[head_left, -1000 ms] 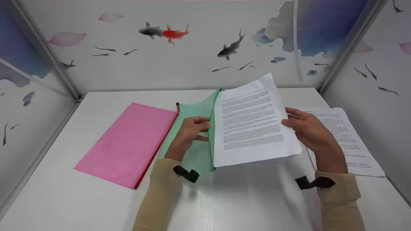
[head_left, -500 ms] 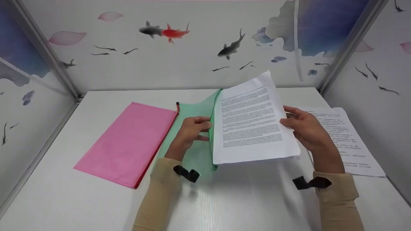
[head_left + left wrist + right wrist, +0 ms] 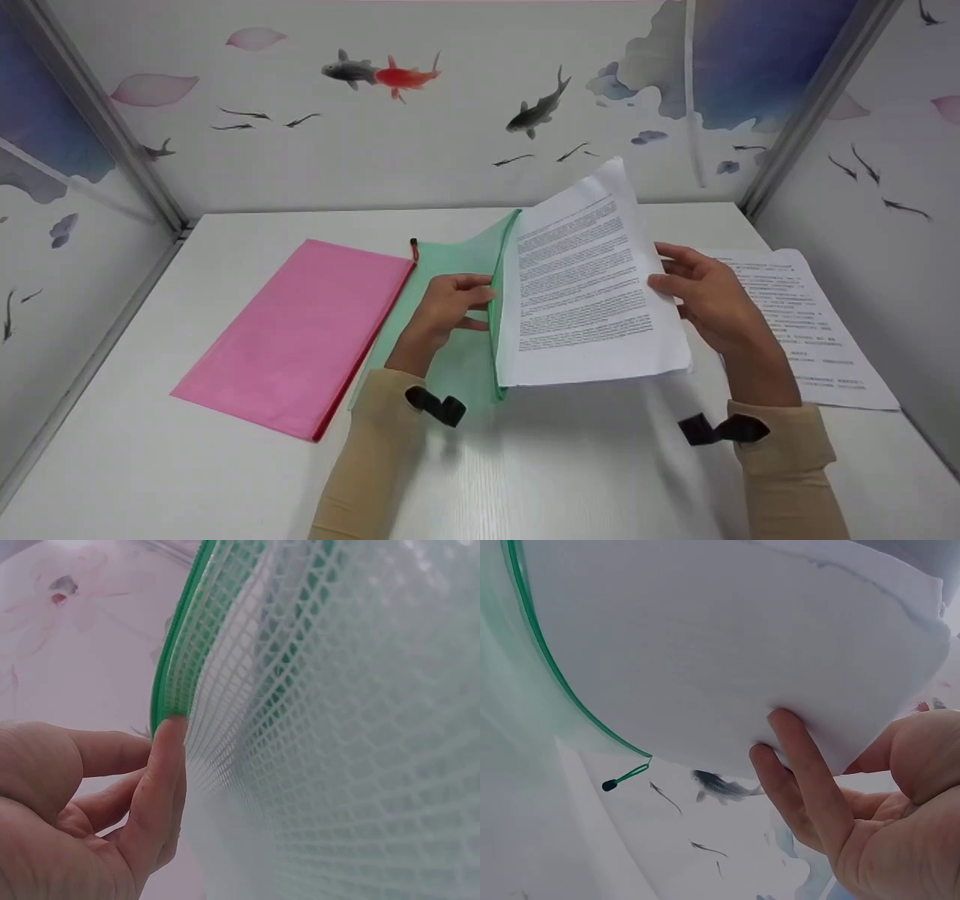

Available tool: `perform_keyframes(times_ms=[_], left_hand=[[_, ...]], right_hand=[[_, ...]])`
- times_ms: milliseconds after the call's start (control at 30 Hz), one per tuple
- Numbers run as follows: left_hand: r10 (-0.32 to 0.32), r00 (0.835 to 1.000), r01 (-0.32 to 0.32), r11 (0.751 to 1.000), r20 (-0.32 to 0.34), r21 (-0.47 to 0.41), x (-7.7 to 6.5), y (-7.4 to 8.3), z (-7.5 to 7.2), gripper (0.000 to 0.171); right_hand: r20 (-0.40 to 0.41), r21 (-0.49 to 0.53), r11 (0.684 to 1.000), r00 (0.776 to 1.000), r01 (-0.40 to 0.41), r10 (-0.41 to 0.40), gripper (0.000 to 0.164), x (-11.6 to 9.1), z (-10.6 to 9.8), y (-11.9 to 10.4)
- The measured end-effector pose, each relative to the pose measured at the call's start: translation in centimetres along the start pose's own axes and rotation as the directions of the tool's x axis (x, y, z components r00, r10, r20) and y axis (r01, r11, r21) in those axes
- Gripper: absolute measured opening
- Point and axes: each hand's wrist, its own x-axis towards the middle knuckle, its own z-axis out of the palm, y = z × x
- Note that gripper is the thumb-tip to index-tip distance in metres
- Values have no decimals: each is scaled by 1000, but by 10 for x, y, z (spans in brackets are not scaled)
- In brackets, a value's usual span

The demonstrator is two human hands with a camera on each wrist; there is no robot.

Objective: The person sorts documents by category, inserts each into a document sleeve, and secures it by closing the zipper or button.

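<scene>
Nearest to us we see two tan sleeves [image 3: 382,457], each w/ a black strap [image 3: 435,406] at the cuff, above the white table [image 3: 570,480]; beyond the cuffs, the L hand [image 3: 452,304] pinches the zip edge of the green mesh folder [image 3: 459,364] btwn thumb and fingers, which are only slightly bent, w/ no gap left there; the R hand [image 3: 705,296] holds the R edge of a printed paper sheaf [image 3: 581,292], thumb on the front, fingers almost straight behind; the sheaf is raised and tilted, approx. mid-table, and its L side meets the lifted edge of the folder; how deep it goes inside, we cannot tell; in the R wrist view we note also a green cord w/ black tip [image 3: 609,785] at the folder's corner; on the L, the pink folder [image 3: 300,337] lies flat, its red edge along the green one; on the R, other printed paper [image 3: 814,334] lies flat, partly hidden by the R hand and wrist; farthest, we see the wall [image 3: 450,161] w/ painted fish.
</scene>
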Motion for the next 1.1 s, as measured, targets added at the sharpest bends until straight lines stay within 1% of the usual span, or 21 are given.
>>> perform_keyframes(times_ms=[200,333,500,667,767,933,1100], left_hand=[[-6,1000,6,1000,-6,-7,0,1,1,36],[-10,1000,10,1000,-7,-12,0,1,1,34],[-8,1000,7,1000,-6,-9,-1,2,0,34],[-1,1000,1,1000,-10,-13,-1,2,-2,34],[-8,1000,8,1000,-11,-15,-1,2,-2,34],[-23,1000,22,999,-20,-28,-1,3,-2,36],[-17,1000,17,999,-25,-27,-2,4,-2,37]], right_hand=[[13,103,995,1000,11,-12,63,-1,6,-2],[29,143,990,999,11,-15,63,1,13,0],[64,131,991,998,-1,-7,64,3,18,1],[124,89,996,992,-16,5,62,3,15,2],[193,101,995,981,-10,-10,61,1,11,2],[315,179,983,946,23,-80,62,0,4,2],[375,202,978,919,51,-125,63,-2,0,2]])
